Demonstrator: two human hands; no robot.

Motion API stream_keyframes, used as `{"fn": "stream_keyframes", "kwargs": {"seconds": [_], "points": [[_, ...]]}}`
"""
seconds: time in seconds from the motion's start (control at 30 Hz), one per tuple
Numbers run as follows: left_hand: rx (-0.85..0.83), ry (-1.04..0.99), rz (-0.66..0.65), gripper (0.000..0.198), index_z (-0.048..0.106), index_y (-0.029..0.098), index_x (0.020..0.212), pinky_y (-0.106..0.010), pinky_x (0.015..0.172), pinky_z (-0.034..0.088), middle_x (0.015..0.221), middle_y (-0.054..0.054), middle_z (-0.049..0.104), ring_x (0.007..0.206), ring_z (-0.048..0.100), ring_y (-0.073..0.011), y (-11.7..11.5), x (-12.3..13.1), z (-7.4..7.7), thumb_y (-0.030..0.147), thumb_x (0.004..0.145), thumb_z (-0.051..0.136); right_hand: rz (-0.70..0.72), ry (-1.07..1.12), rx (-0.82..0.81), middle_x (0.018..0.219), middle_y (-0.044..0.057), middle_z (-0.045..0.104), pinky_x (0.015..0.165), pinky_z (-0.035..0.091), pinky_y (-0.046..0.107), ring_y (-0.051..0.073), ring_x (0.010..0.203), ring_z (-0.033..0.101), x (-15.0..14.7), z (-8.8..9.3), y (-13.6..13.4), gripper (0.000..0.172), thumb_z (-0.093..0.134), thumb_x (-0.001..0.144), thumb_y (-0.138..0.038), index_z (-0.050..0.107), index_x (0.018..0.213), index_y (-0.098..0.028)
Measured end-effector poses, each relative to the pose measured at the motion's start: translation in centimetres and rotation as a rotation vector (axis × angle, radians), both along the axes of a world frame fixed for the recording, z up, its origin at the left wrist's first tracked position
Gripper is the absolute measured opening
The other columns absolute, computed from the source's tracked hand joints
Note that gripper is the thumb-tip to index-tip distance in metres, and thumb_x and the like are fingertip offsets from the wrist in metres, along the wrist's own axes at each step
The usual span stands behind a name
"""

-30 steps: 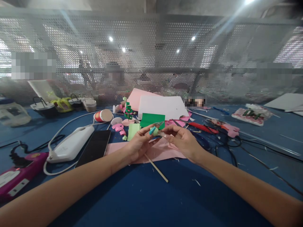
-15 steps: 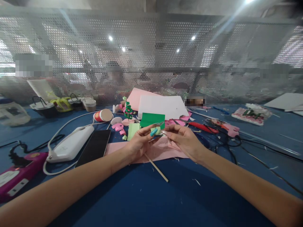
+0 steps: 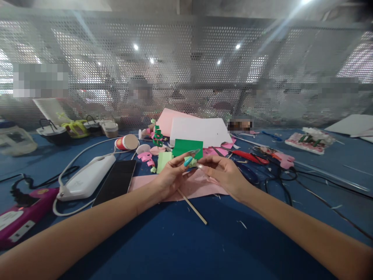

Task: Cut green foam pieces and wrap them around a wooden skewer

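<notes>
My left hand is closed in a pinch on a small light green paper piece, its blue thumbnail showing. Close beside it, my right hand has its thumb and fingers pressed together at the right side of this piece; what they grip is too small to make out. Both hands are over a pink paper strip. A thin wooden stick slants out from under my left hand. Just beyond the fingers lie a dark green paper and a light green paper.
White sheets lie at the back. On the left are a black phone, a white power bank, a purple power strip and a red paper cup. To the right are a red-handled tool and black cables.
My right fingers have shifted slightly down and left against the light green piece. My left hand has barely moved, and the objects around stay where they were.
</notes>
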State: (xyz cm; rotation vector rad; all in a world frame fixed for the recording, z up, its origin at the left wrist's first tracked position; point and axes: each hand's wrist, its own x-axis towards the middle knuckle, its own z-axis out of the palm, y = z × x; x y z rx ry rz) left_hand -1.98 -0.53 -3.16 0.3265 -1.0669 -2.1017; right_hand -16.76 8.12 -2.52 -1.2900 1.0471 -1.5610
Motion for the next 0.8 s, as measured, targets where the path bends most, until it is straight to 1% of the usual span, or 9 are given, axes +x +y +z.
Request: {"fn": "stream_keyframes", "kwargs": {"seconds": [0.1, 0.2, 0.27, 0.3, 0.4, 0.47, 0.6, 0.7, 0.8], "points": [[0.01, -0.011, 0.027, 0.03, 0.068, 0.022, 0.09, -0.031, 0.082, 0.049, 0.088, 0.001, 0.071, 0.085, 0.064, -0.0142, -0.3, 0.0, -0.2, 0.008, 0.064, 0.073, 0.016, -0.009, 0.024, 0.084, 0.003, 0.059, 0.063, 0.047, 0.025, 0.011, 0.071, 0.055, 0.1, 0.2, 0.2, 0.025, 0.07, 0.072, -0.033, 0.064, 0.09, -0.018], [-0.021, -0.002, 0.02, 0.034, 0.066, 0.024, 0.097, -0.034, 0.084, 0.048, 0.092, 0.0, 0.07, 0.091, 0.063, -0.0168, -0.6, 0.1, -0.6, 0.011, 0.066, 0.072, 0.08, -0.033, 0.001, 0.093, 0.004, 0.058, 0.069, 0.049, 0.028, 0.013, 0.079, 0.057, 0.1, 0.2, 0.2, 0.03, 0.07, 0.073, -0.033, 0.059, 0.097, -0.019], [-0.036, 0.009, -0.018, 0.039, 0.064, 0.025, 0.103, -0.038, 0.087, 0.046, 0.099, -0.002, 0.068, 0.101, 0.06, -0.021, -0.7, 0.2, -0.6, 0.017, 0.066, 0.073, 0.079, 0.042, -0.063, 0.099, 0.005, 0.058, 0.073, 0.049, 0.029, 0.015, 0.083, 0.057, 0.1, 0.0, 0.1, 0.036, 0.074, 0.068, -0.03, 0.056, 0.099, -0.02], [-0.037, 0.008, -0.044, 0.041, 0.063, 0.025, 0.105, -0.04, 0.089, 0.045, 0.104, -0.004, 0.067, 0.106, 0.057, -0.023, -0.6, 0.2, -0.5, 0.021, 0.066, 0.074, 0.071, 0.102, -0.089, 0.1, 0.005, 0.057, 0.072, 0.049, 0.029, 0.015, 0.082, 0.057, 0.1, -0.2, 0.0, 0.039, 0.076, 0.066, -0.029, 0.055, 0.099, -0.021], [-0.029, -0.016, -0.128, 0.048, 0.061, 0.027, 0.108, -0.042, 0.093, 0.041, 0.12, -0.005, 0.059, 0.115, 0.05, -0.025, -0.1, 0.3, 0.0, 0.025, 0.063, 0.077, 0.079, 0.254, -0.081, 0.096, 0.005, 0.058, 0.067, 0.05, 0.029, 0.016, 0.078, 0.058, 0.1, -0.8, -0.3, 0.041, 0.077, 0.065, -0.031, 0.055, 0.099, -0.02], [-0.031, -0.029, -0.195, 0.049, 0.062, 0.027, 0.106, -0.04, 0.095, 0.04, 0.123, -0.004, 0.058, 0.114, 0.052, -0.0234, 0.3, 0.3, 0.3, 0.024, 0.06, 0.079, 0.121, 0.293, -0.059, 0.093, 0.005, 0.059, 0.068, 0.05, 0.03, 0.017, 0.079, 0.059, 0.1, -1.2, -0.5, 0.043, 0.077, 0.065, -0.033, 0.056, 0.101, -0.019], [-0.051, -0.031, -0.308, 0.041, 0.068, 0.022, 0.097, -0.037, 0.094, 0.041, 0.107, -0.005, 0.066, 0.099, 0.059, -0.0201, 0.6, 0.2, 0.3, 0.022, 0.057, 0.08, 0.206, 0.277, -0.093, 0.091, 0.005, 0.059, 0.07, 0.049, 0.03, 0.016, 0.078, 0.058, 0.3, -1.5, -0.6, 0.049, 0.077, 0.065, -0.032, 0.056, 0.107, -0.018], [-0.067, -0.033, -0.331, 0.033, 0.069, 0.02, 0.091, -0.038, 0.091, 0.043, 0.108, -0.006, 0.066, 0.099, 0.059, -0.0211, 0.5, 0.1, 0.0, 0.023, 0.06, 0.079, 0.214, 0.262, -0.115, 0.097, 0.006, 0.058, 0.072, 0.049, 0.03, 0.017, 0.081, 0.057, 0.3, -1.4, -0.3, 0.05, 0.076, 0.066, -0.032, 0.056, 0.111, -0.019], [-0.076, -0.081, -0.31, 0.036, 0.069, 0.019, 0.093, -0.037, 0.086, 0.046, 0.109, -0.007, 0.066, 0.1, 0.06, -0.0231, 0.4, 0.0, -0.2, 0.022, 0.059, 0.079, 0.202, 0.252, -0.105, 0.097, 0.006, 0.06, 0.077, 0.049, 0.033, 0.018, 0.083, 0.058, 0.4, -1.1, 0.0, 0.047, 0.076, 0.067, -0.033, 0.059, 0.108, -0.019]]}}
